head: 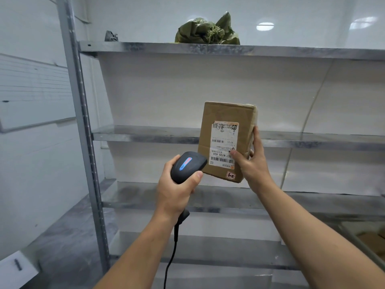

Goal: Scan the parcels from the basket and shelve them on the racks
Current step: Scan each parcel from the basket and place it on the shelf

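The right hand (253, 163) gripped the brown cardboard parcel (226, 140), stiff and apparently light, by its 4 o'clock edge before the grey metal rack (145, 134); the left hand (179, 188) clasped a black scanner (188, 165) at 8 o'clock.

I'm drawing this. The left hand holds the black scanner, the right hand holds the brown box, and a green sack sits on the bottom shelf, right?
No. The head view shows the green sack on the top shelf. The left hand does hold the barcode scanner, the right hand the cardboard box.
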Motion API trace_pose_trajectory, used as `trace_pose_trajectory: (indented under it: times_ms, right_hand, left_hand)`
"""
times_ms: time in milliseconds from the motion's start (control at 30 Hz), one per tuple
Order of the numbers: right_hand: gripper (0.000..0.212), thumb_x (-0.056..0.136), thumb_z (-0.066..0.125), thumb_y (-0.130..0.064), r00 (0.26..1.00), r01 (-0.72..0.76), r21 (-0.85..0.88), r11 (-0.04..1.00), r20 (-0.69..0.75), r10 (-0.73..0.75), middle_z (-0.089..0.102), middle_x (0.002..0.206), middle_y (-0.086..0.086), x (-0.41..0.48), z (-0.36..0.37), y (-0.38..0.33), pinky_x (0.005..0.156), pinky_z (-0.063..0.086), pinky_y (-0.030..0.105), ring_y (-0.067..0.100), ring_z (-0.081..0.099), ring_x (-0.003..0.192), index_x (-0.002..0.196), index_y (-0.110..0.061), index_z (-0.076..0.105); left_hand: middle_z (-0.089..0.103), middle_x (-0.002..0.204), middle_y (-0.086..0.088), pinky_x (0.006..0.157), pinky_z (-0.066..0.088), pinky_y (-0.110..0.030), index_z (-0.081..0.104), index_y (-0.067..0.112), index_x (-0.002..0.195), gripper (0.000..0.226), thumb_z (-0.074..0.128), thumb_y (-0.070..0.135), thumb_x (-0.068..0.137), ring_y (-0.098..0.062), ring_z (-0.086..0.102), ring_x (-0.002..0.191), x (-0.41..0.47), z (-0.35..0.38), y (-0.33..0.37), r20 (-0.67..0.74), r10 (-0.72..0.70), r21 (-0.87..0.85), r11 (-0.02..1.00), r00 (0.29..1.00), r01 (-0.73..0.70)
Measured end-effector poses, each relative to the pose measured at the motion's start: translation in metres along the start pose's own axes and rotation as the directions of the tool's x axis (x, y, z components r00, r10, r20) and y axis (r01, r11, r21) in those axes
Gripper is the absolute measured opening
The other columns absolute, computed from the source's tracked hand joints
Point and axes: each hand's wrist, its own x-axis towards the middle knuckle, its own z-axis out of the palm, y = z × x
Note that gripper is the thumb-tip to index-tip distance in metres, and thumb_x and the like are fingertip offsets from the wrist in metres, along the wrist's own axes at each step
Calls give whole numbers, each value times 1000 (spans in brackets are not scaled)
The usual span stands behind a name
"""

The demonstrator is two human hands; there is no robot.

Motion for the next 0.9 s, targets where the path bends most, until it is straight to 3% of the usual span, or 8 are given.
trace_pose_trajectory:
  times_ms: [67, 133, 300, 400, 567, 633, 767, 900]
  right_hand:
    - [94, 88, 75, -5, 1000, 7, 19, 1000, 3, -7, 49, 145, -1, 4, 7, -1, 87, 61, 46, 15, 64, 118, 129, -76, 31]
    - [93, 88, 75, -7, 1000, 6, 31, 1000, 15, -6, 47, 147, 0, 8, 16, -1, 88, 61, 47, 15, 63, 119, 126, -79, 31]
    - [93, 88, 76, -9, 998, 1, 65, 998, 69, -5, 46, 148, 0, 26, 44, 3, 89, 60, 48, 16, 61, 122, 126, -81, 30]
    - [94, 89, 74, -5, 996, 1, 96, 995, 90, -10, 48, 147, 0, 42, 67, 8, 88, 61, 44, 14, 63, 119, 142, -65, 26]
    - [96, 90, 73, -4, 991, 9, 148, 989, 133, -29, 52, 145, 2, 75, 111, 18, 85, 62, 38, 14, 65, 116, 154, -52, 20]
    - [95, 89, 74, -5, 987, 24, 166, 986, 150, -49, 52, 145, 4, 91, 130, 24, 86, 61, 40, 15, 65, 116, 150, -58, 23]
    - [93, 84, 78, -15, 980, 28, 197, 980, 189, -66, 48, 148, 4, 122, 166, 34, 87, 61, 49, 22, 64, 120, 128, -81, 29]
    - [93, 88, 76, -12, 967, -10, 247, 969, 250, -53, 53, 144, 7, 149, 195, 42, 86, 61, 50, 22, 67, 115, 136, -74, 27]
  left_hand:
    - [72, 109, -2, 68, 58, -33, 57, 32, 132, 83, 84, 52, 56, -27, 70, 83, 6, -5, 0, -21, 11, 32, 999, 1000, -10]
    - [72, 109, -4, 64, 57, -30, 57, 30, 133, 84, 85, 49, 56, -27, 70, 81, 12, -10, 1, -37, 19, 45, 999, 999, -18]
    - [73, 103, -3, 58, 53, -24, 58, 37, 122, 64, 82, 40, 62, -21, 67, 68, 32, -27, 8, -85, 29, 66, 998, 996, -23]
    - [72, 98, 0, 58, 53, -26, 59, 41, 115, 55, 80, 37, 65, -20, 65, 66, 50, -40, 11, -137, 60, 83, 995, 989, -49]
    - [72, 108, 4, 77, 62, -47, 57, 34, 133, 81, 84, 54, 59, -26, 71, 89, 87, -72, 4, -216, 165, 212, 970, 962, -119]
    - [72, 109, 3, 84, 60, -55, 58, 36, 131, 78, 85, 55, 59, -29, 72, 93, 100, -85, -1, -243, 196, 253, 958, 950, -133]
    - [72, 102, 12, 84, 62, -49, 59, 36, 123, 70, 86, 47, 59, -19, 73, 91, 121, -105, -4, -268, 233, 321, 937, 935, -141]
    - [73, 101, 12, 84, 60, -54, 61, 41, 117, 66, 84, 49, 55, -20, 72, 89, 143, -121, -18, -341, 233, 286, 948, 911, -136]
